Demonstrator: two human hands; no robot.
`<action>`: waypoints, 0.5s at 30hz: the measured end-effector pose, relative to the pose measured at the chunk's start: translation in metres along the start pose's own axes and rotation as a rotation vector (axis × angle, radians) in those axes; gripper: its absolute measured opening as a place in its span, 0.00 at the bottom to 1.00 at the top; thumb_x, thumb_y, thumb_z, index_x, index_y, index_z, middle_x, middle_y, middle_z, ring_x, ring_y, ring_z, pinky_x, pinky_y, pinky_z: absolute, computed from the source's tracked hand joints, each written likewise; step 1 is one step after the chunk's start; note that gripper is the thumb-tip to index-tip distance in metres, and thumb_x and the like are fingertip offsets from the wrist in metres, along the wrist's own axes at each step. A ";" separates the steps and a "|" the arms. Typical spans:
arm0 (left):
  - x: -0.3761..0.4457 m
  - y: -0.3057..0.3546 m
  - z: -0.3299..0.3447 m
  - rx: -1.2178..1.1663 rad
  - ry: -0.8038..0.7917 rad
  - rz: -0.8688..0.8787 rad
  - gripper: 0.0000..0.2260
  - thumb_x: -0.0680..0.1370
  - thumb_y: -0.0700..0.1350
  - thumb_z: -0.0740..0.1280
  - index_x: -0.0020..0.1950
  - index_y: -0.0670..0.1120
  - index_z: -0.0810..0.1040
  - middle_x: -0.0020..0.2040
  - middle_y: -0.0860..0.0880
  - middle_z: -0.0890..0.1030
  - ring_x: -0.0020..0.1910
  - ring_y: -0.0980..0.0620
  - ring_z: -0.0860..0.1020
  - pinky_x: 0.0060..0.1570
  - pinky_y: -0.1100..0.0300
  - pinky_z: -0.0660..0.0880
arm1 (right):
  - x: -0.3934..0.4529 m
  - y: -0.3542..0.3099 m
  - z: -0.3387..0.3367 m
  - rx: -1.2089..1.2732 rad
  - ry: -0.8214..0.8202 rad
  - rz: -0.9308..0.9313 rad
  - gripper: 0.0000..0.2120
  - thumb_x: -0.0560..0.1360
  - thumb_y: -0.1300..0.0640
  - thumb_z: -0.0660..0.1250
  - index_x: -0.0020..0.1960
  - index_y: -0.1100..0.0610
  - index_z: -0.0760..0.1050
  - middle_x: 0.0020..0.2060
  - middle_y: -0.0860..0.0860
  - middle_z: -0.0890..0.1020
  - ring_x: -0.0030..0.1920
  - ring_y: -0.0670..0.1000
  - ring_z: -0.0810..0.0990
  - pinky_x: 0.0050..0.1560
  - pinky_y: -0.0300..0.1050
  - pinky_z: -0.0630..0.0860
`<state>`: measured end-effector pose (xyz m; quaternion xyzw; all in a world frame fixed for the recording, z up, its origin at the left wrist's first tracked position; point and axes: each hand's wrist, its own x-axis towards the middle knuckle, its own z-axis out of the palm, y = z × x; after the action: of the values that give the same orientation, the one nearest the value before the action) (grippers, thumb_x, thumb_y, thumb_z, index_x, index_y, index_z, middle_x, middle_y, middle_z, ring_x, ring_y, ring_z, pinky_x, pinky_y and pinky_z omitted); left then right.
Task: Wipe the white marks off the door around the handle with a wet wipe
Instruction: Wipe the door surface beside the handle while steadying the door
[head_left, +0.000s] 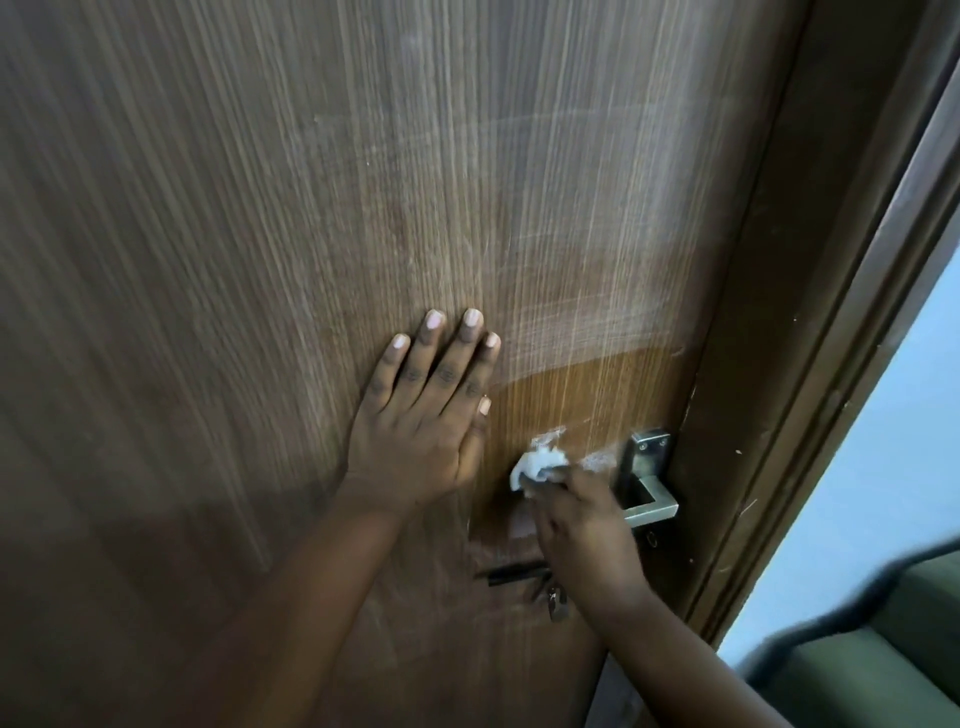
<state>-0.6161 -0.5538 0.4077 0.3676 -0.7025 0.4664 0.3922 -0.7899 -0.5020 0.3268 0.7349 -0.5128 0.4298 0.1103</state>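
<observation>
A brown wood-grain door (311, 208) fills the view. Its metal lever handle (649, 493) sits at the lower right near the door's edge. My right hand (587, 525) holds a crumpled white wet wipe (537, 465) against the door just left of the handle. White marks (597, 458) show between the wipe and the handle plate, and a small smear lies just above the wipe. A darker, wet-looking patch (587, 384) spreads above the handle. My left hand (426, 410) lies flat on the door, fingers spread, left of the wipe.
A dark brown door frame (810, 364) runs down the right side, with a pale blue wall (893, 467) beyond it. A dark latch with a small padlock (556, 603) sits below the handle. Something green with a dark edge (883, 665) fills the bottom right corner.
</observation>
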 end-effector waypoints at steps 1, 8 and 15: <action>0.000 0.000 -0.001 -0.002 -0.005 0.002 0.24 0.78 0.48 0.60 0.74 0.45 0.66 0.74 0.45 0.65 0.75 0.44 0.58 0.73 0.48 0.54 | 0.010 0.001 -0.009 0.051 0.095 0.036 0.07 0.71 0.66 0.66 0.47 0.63 0.80 0.41 0.55 0.79 0.42 0.51 0.77 0.45 0.38 0.78; 0.000 -0.001 -0.001 -0.008 -0.013 0.004 0.24 0.79 0.49 0.60 0.74 0.45 0.66 0.74 0.46 0.63 0.75 0.44 0.60 0.72 0.48 0.55 | 0.021 -0.003 -0.006 -0.016 0.225 0.048 0.09 0.71 0.64 0.66 0.50 0.61 0.81 0.42 0.58 0.80 0.42 0.56 0.79 0.43 0.46 0.77; -0.002 -0.002 -0.001 -0.019 -0.012 0.002 0.24 0.79 0.49 0.59 0.75 0.45 0.64 0.75 0.47 0.62 0.76 0.47 0.55 0.73 0.48 0.53 | -0.038 -0.024 0.036 -0.098 -0.245 0.054 0.14 0.68 0.58 0.57 0.44 0.55 0.80 0.41 0.53 0.80 0.37 0.54 0.80 0.31 0.42 0.77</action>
<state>-0.6138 -0.5534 0.4070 0.3658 -0.7098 0.4578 0.3908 -0.7552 -0.4881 0.2832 0.7616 -0.5623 0.3140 0.0712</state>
